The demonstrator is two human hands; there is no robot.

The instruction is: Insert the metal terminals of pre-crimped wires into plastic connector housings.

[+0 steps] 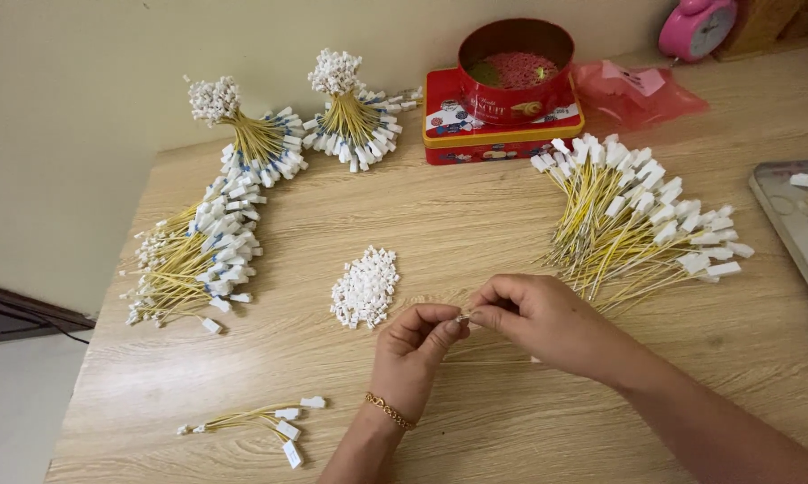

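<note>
My left hand [413, 345] wears 1 thin gold chain bracelet [388, 410] of small links around the wrist. My right hand [538, 318] has no ring or band, and both forearms are bare, without sleeves.

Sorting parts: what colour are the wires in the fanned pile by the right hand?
Yellow wires with white end connectors, head view.

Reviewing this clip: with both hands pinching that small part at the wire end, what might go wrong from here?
1. The small part pinched between the left hand and right hand could slip and drop.
2. The loose pile of white connectors lies close beside the left hand; a nudge might scatter it.
3. The right forearm may disturb the fanned yellow wires.
</note>
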